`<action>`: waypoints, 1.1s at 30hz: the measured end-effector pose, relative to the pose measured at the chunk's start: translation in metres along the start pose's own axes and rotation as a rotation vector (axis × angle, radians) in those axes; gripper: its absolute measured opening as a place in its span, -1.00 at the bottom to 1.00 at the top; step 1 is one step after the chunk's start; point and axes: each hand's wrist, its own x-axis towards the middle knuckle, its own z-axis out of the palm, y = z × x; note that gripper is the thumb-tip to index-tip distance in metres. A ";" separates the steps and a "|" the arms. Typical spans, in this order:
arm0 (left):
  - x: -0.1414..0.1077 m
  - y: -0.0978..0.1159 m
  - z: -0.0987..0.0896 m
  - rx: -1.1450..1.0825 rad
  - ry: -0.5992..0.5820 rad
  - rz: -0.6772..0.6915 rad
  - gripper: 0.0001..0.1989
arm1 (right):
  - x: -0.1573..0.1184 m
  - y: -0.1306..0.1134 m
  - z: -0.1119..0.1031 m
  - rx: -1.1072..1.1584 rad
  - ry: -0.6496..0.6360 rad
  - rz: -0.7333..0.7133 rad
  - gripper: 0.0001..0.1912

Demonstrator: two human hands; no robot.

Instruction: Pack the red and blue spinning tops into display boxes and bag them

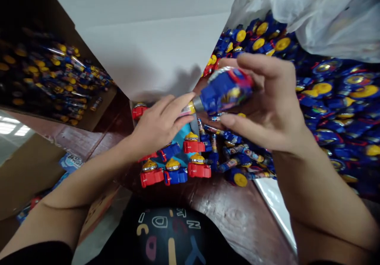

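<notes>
My right hand (271,103) holds a blue toy (227,91) with red and yellow parts, its thumb below and fingers above. The toy is slightly blurred. Closed round a small tube with a yellow end (189,108) is my left hand (162,120); the tube meets the grey nozzle of the blue toy. Below my hands, red toys (198,170) and blue toys (175,175) with yellow domed tops stand in rows on a light blue surface.
Many blue toys (329,103) fill the right side beneath clear plastic (332,16). Loose tubes (231,164) lie at centre right. A cardboard box (102,108) of small tubes is at left. A white panel (151,51) stands behind. Another box (26,170) sits lower left.
</notes>
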 end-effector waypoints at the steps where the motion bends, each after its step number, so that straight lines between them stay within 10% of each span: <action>1: -0.001 -0.007 -0.002 0.065 0.006 0.018 -0.52 | 0.003 0.001 0.000 0.058 0.005 -0.022 -0.24; 8: -0.021 -0.055 0.005 0.165 -0.187 -0.074 -0.45 | 0.014 0.030 0.037 -0.253 -0.325 0.009 -0.53; 16: -0.025 -0.063 0.014 0.134 -0.182 -0.107 -0.55 | 0.030 0.024 0.068 -0.527 -0.671 -0.071 -0.55; 21: -0.016 -0.055 0.008 0.113 -0.159 -0.104 -0.56 | 0.037 0.025 0.077 -0.539 -0.570 0.014 -0.41; 25: 0.005 -0.044 0.014 0.122 -0.127 -0.074 -0.59 | 0.007 0.027 0.048 -0.533 -0.363 0.125 -0.42; 28: 0.024 -0.050 0.030 0.155 -0.201 -0.020 -0.65 | -0.036 0.022 0.034 -0.627 -0.506 0.275 -0.59; 33: 0.032 -0.071 0.043 0.120 -0.269 -0.023 -0.65 | -0.094 0.026 0.070 -0.621 -0.726 0.442 -0.33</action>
